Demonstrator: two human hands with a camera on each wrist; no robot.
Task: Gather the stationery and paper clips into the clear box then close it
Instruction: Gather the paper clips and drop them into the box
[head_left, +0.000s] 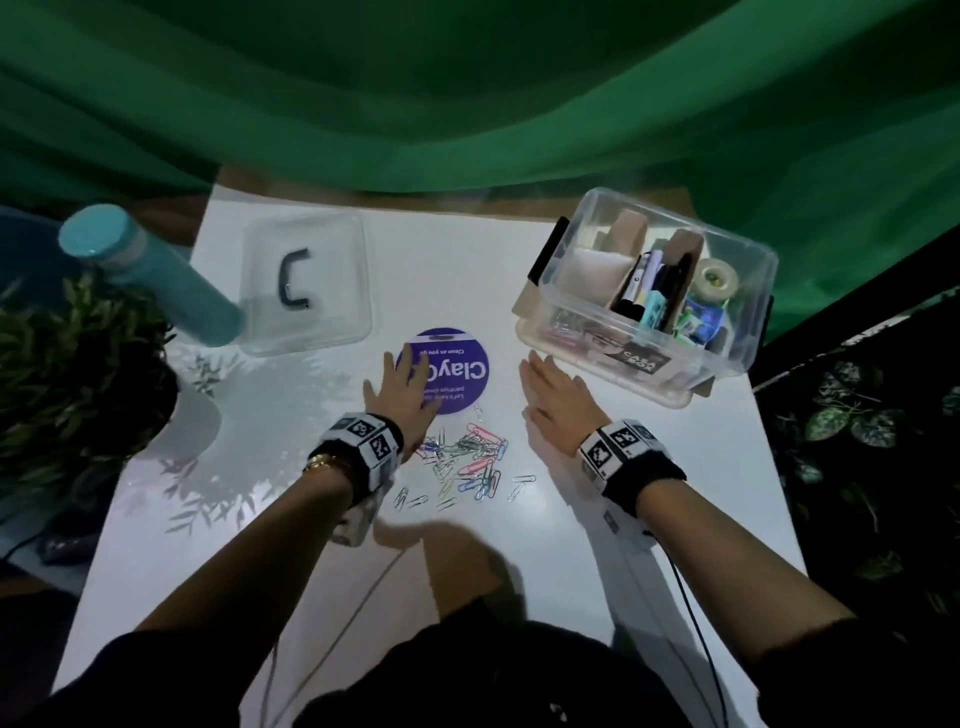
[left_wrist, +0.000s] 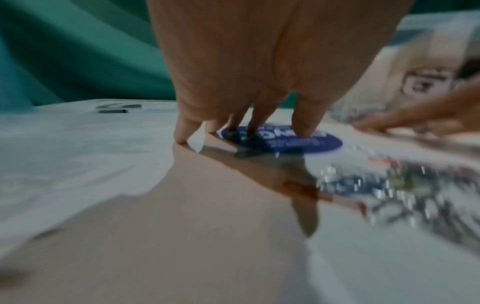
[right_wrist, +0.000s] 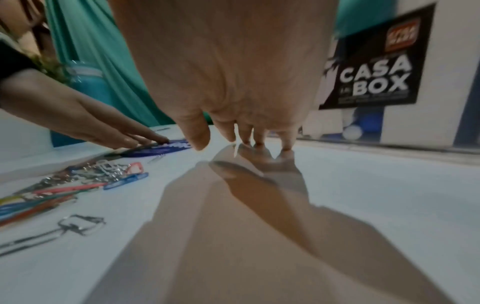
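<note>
While both palms lie flat and spread, the left hand and right hand flank the loose paper clips, apparently to sweep them together; the clear box stands open beyond.

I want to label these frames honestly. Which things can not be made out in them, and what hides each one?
- Paper clips: motion-blurred in the left wrist view; no count.
- Purple round sticker: the left hand covers part of its print, head view.
- Clear box: cut off by the right wrist view's edge.
- Box contents: small and crowded, head view; few identifiable.
- Right hand palm: hidden, faces the table.
</note>
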